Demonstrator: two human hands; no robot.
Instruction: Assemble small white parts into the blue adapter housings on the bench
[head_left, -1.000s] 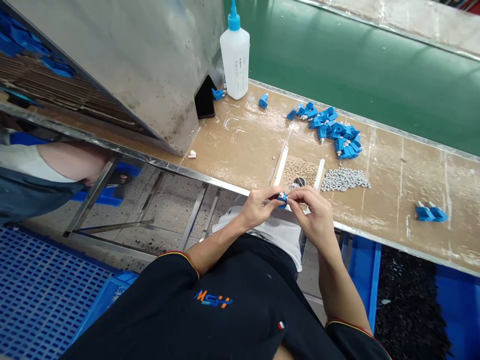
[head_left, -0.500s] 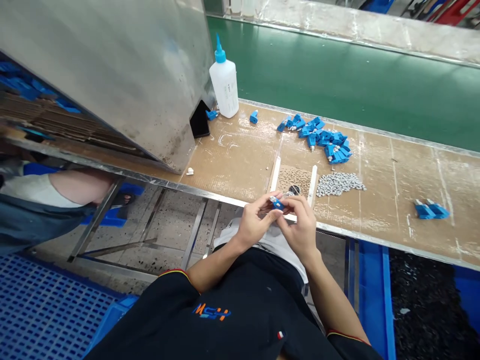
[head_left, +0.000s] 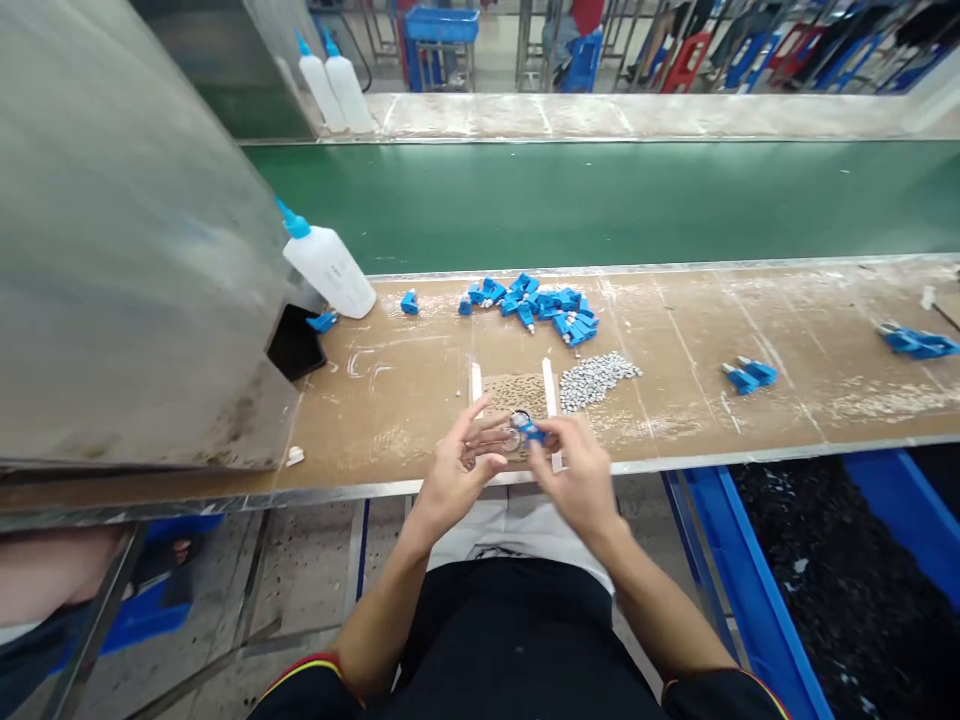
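Note:
My right hand [head_left: 576, 468] pinches a small blue plastic part [head_left: 531, 430] between thumb and fingers, just above the front edge of the bench. To its left, my left hand [head_left: 457, 475] is open, its fingers apart and holding nothing that I can see. A small round black-rimmed item [head_left: 519, 416] shows between the hands, partly hidden by fingers. Behind them lie many tiny brown pieces [head_left: 514, 388] between two white strips [head_left: 550, 385]. Small grey pieces [head_left: 596, 380] are heaped on the right, near a pile of blue plastic parts [head_left: 551, 303].
A white squeeze bottle [head_left: 330, 268] and a black phone-like slab [head_left: 295, 343] stand by a large metal housing [head_left: 127, 260]. Beyond the bench runs a green conveyor belt [head_left: 600, 200]. More blue parts [head_left: 750, 375] lie rightward. Blue bins [head_left: 757, 590] sit below; another person's leg [head_left: 56, 575] is at left.
My left hand has let go of the blue part and opened, moving away leftward. The right hand keeps it. The camera view has tilted up and turned, showing more of the room beyond.

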